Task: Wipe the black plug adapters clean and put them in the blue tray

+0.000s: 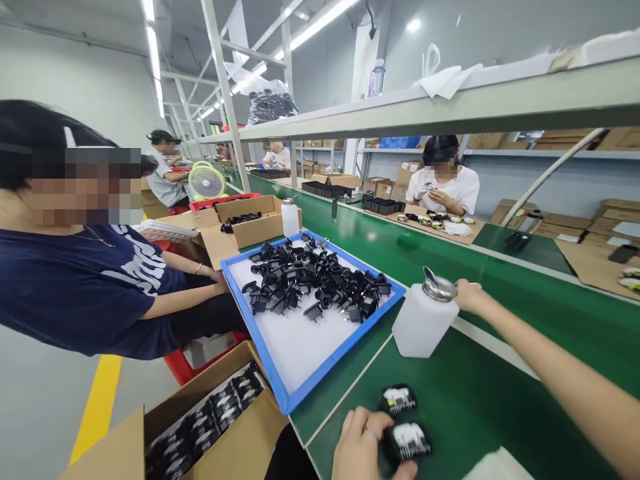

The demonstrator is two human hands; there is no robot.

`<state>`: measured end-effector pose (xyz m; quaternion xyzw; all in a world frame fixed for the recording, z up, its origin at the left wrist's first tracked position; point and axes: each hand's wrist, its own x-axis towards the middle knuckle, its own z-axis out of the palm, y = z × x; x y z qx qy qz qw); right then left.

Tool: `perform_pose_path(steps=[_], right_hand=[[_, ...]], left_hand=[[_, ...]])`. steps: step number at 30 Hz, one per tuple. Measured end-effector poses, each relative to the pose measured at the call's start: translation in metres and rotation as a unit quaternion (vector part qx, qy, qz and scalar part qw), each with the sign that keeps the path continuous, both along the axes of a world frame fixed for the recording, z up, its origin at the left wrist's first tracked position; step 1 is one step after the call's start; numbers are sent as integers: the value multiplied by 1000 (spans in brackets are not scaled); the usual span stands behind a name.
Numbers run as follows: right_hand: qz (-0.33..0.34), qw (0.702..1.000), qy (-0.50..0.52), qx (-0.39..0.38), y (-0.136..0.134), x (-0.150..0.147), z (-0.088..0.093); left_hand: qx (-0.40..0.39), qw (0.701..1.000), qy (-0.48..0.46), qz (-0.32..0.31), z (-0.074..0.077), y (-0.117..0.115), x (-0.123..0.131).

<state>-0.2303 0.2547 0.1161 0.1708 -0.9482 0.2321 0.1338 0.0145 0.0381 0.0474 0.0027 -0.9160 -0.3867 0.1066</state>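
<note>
At the lower middle, my left hand curls its thumb and fingers around a black plastic housing with a white inside or face and a row of fine pins. A second, similar black housing lies just beyond it on the green bench. My right hand reaches across the bench with curled fingers, right behind the metal cap of a white pump bottle. The bottle partly hides its fingertips, and what they hold does not show.
A blue-rimmed tray of black plugs stands left of the bottle. Below it is a carton of black parts. A white cloth lies at the front. One person sits at left, another works opposite. A shelf runs overhead.
</note>
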Motion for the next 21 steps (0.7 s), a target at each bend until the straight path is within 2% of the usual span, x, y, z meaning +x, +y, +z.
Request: perform_pose_path(steps=[3,5,7,10,12,14,16,19,21], right_hand=[[-90,990,-83,76,24,57,27],[-103,983,-117,94,23,104,42],[-77,983,-142,86,7,155,46],[6,991,-120,62,-34,226,24],[18,993,-91,77,-62,259,1],[35,992,-83,91,-83,277,-18],[53,991,-81,96,-92,281,-23],[30,992,-71,99,-80,270,-9],[-41,990,-68,119,-60,255,1]], left_hand=[[31,997,-67,14,12,1,-3],[47,994,-100,17,17,2,-3],[71,992,-102,16,20,2,0],[123,992,-26,11,22,-1,17],[148,988,45,6,21,-4,31],[158,984,80,-15,20,-9,43],[154,984,72,-55,19,-16,50],[145,983,22,-112,18,-25,53],[133,983,-8,-125,17,-25,53]])
